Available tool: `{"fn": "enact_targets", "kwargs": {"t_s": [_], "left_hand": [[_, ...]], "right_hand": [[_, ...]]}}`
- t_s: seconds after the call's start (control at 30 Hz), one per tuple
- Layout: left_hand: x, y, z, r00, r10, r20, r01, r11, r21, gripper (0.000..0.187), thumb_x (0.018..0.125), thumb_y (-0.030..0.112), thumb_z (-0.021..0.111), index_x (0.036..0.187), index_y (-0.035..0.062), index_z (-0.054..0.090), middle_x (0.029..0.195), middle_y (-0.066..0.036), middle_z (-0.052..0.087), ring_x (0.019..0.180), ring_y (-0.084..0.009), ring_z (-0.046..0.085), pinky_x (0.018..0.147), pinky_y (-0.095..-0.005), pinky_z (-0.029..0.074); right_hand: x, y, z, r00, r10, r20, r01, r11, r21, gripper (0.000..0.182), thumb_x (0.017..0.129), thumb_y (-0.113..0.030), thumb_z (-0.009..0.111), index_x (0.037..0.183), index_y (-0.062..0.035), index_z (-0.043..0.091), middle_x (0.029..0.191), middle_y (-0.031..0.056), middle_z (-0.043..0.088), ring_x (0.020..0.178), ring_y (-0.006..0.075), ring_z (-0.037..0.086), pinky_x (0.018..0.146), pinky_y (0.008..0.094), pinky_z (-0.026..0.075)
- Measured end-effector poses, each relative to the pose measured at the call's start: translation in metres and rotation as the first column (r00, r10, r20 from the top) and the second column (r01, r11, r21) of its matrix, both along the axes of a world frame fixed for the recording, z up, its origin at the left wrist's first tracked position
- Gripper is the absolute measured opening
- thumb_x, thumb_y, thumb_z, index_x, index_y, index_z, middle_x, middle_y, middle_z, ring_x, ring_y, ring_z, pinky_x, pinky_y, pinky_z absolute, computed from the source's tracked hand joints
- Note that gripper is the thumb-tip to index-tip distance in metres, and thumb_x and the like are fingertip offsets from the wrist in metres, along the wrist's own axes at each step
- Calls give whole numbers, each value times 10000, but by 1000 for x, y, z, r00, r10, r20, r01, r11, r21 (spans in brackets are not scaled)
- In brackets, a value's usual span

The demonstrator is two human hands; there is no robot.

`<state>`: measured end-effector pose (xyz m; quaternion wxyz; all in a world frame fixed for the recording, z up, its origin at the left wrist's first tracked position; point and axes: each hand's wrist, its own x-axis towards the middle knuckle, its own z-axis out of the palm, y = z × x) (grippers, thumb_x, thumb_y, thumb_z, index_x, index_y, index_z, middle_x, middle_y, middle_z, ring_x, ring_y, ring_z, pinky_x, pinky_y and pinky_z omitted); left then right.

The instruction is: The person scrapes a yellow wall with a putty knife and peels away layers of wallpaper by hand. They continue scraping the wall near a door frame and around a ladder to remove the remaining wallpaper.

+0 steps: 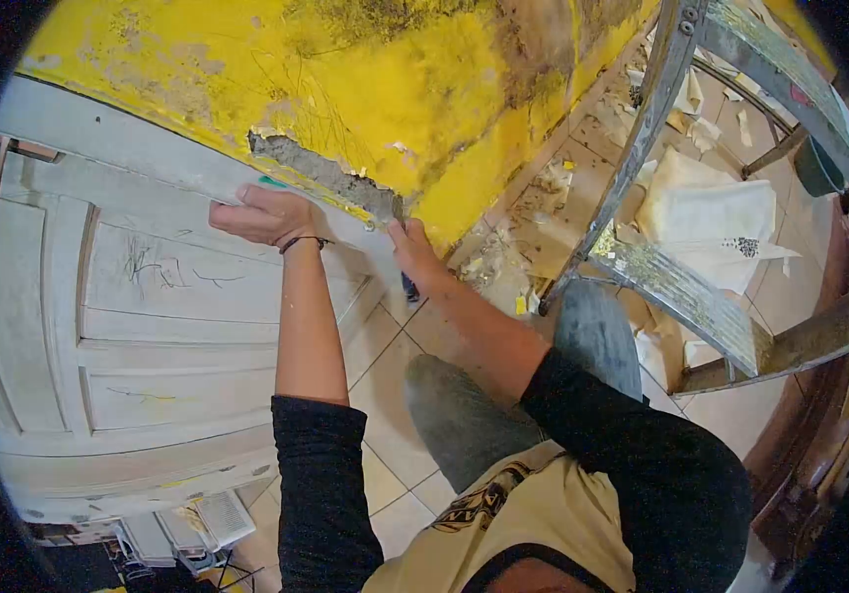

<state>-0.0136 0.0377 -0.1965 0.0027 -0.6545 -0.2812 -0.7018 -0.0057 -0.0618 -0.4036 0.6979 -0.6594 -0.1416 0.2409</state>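
Observation:
My right hand (416,255) is closed around the dark handle of a scraper (409,288). Its upper end meets the lower end of a bare grey strip (321,170) where the yellow paint is gone, beside the door frame. Farther up that edge, my left hand (264,215) rests against the white door frame (162,148) with its fingers curled. A bit of green (271,182) shows by its thumb; what it belongs to is hidden. The yellow wall (375,89) is scratched, with dark stains and flaking patches.
On the left is a white panelled door (162,267) with a handle (1,168). A paint-spattered stepladder (686,296) stands at the right. Paint flakes and debris (498,262) lie along the wall's foot, and crumpled sheets (706,212) cover floor tiles beyond the ladder.

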Motion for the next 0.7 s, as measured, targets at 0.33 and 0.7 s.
{"fn": "enact_targets", "kwargs": {"t_s": [0.33, 0.7], "left_hand": [[2, -6, 3, 1000, -22, 17, 23, 999, -28, 497, 995, 397, 442, 1094, -89, 418, 1011, -265, 454, 924, -424, 472, 831, -522, 391], [-1, -3, -1, 998, -52, -30, 53, 998, 41, 492, 1002, 372, 437, 1121, -105, 421, 1054, -280, 454, 955, -436, 472, 861, -529, 387]], "right_hand": [[-4, -29, 43, 985, -156, 69, 168, 955, -245, 447, 972, -381, 620, 1079, 18, 449, 1012, 281, 637, 949, 486, 644, 796, 538, 489], [-7, 0, 25, 990, -104, -92, 110, 991, 71, 417, 1011, -396, 553, 1060, 8, 459, 950, 218, 616, 900, 357, 636, 787, 469, 483]]}}
